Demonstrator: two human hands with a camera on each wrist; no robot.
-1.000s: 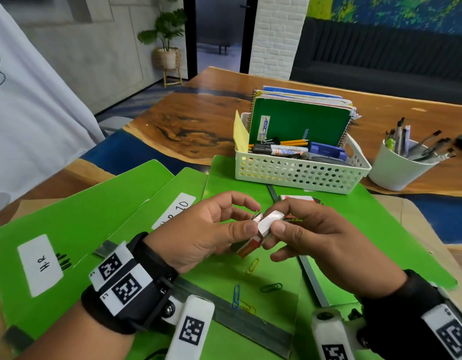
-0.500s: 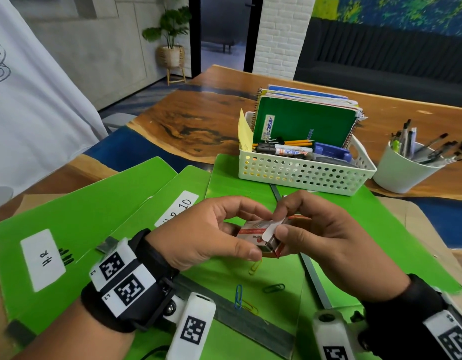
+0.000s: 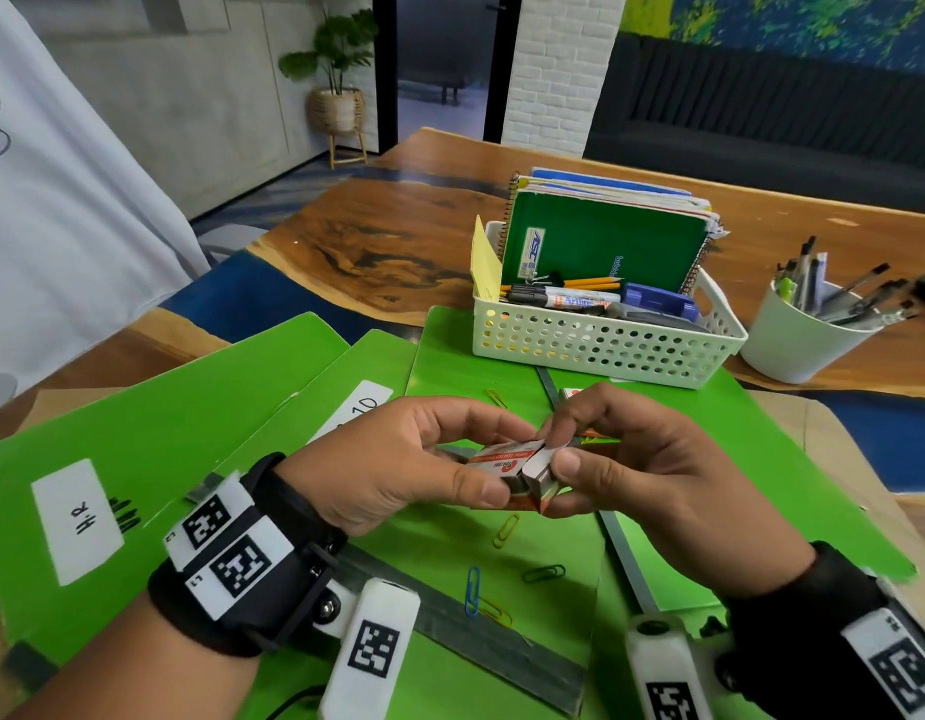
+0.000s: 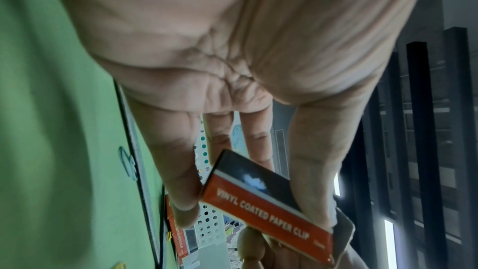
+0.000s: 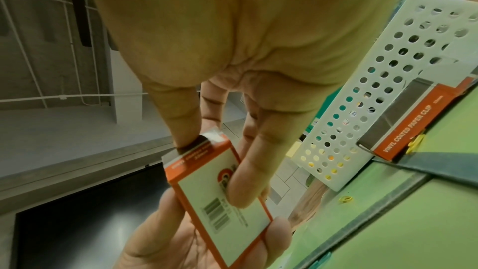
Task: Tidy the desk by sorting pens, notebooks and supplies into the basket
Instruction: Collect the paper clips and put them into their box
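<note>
Wooden counter (image 3: 377, 241) under green folders (image 3: 190, 433); sofa (image 3: 761, 122) behind. Both hands (image 3: 398, 470) (image 3: 657, 485) clamped on box (image 3: 507, 472).

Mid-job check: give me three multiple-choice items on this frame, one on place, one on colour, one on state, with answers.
1. Where does the white basket stand?
A. beyond the hands
B. on the floor
C. under the folders

2. What colour are the sides of the paper clip box?
A. blue
B. orange
C. black

3. How is the box held?
A. lying free
B. by one hand
C. by both hands

Answers: 1 A, it sits past the hands beside the white pen cup. 2 B, wrist views show orange edges. 3 C, the left hand and right hand both pinch it.
</note>
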